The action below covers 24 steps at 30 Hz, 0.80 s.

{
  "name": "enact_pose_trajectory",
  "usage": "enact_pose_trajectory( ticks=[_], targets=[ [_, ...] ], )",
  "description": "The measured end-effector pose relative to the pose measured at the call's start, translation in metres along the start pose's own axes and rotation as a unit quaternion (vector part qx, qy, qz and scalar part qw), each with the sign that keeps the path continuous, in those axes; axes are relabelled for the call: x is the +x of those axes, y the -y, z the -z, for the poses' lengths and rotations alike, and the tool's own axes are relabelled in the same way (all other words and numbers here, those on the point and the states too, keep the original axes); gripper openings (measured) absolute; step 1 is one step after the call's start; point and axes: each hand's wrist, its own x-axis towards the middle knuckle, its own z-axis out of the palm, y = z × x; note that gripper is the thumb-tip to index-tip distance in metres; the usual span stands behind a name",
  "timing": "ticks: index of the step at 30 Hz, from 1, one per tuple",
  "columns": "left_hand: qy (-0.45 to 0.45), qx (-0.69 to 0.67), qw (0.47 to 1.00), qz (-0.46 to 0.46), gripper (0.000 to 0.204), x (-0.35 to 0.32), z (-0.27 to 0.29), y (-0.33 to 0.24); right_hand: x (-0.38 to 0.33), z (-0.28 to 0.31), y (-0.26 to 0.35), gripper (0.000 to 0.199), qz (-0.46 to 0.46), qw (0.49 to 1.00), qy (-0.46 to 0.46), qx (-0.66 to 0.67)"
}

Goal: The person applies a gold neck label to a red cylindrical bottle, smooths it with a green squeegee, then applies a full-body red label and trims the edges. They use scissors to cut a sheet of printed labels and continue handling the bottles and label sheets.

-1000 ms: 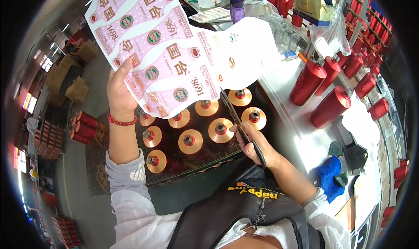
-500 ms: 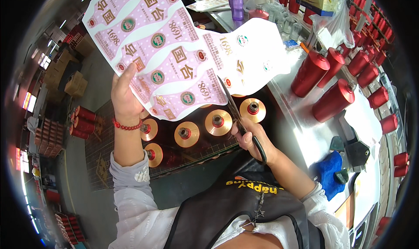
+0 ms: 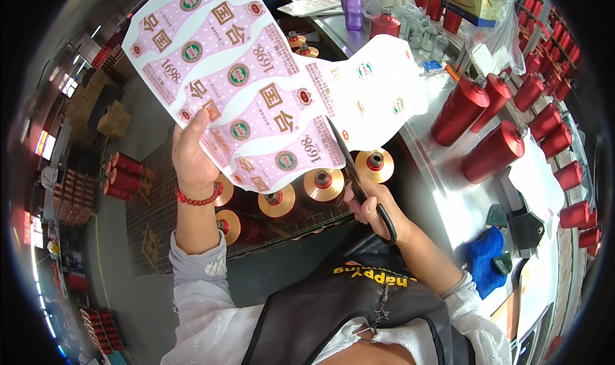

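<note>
My left hand [image 3: 195,150], with a red bead bracelet on its wrist, grips the lower left edge of a large sheet of pink and white printed labels [image 3: 237,77]. The sheet is raised and tilted above several bottles. Black-handled scissors [image 3: 348,157] are in my right hand [image 3: 375,210], their blades pointing up and away at the sheet's right part. The blades lie along the border between the pink labels and a brightly lit, whiter flap [image 3: 378,89] on the right. Whether the blades are parted there is hard to see.
Beneath the sheet, bottles with gold shoulders [image 3: 323,182] stand in a dark crate [image 3: 166,218]. Red bottles [image 3: 494,152] stand on the metal table [image 3: 426,173] to the right, near a blue cloth [image 3: 485,257]. A purple drinking bottle [image 3: 352,9] is farther back.
The sheet and my left hand have shifted slightly right and down in view. The right flap has tilted a little. My right hand still holds the scissors at nearly the same spot.
</note>
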Motion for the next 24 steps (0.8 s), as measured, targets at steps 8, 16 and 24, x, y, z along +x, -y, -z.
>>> enact_pose_trajectory(
  ticks=[8,16,24],
  targets=[
    [-0.027,-0.015,0.999,-0.008,0.046,-0.01,-0.003,0.008,-0.005,0.0,-0.003,0.072,-0.021,1.0,-0.007,-0.001],
    [-0.011,-0.017,1.0,-0.007,0.047,-0.013,-0.004,0.016,-0.009,0.003,-0.005,0.068,-0.028,1.0,-0.007,-0.004],
    [-0.034,-0.015,0.999,0.008,0.051,-0.021,-0.018,0.021,-0.008,0.009,-0.004,0.068,-0.03,1.0,-0.002,0.003]
  ],
)
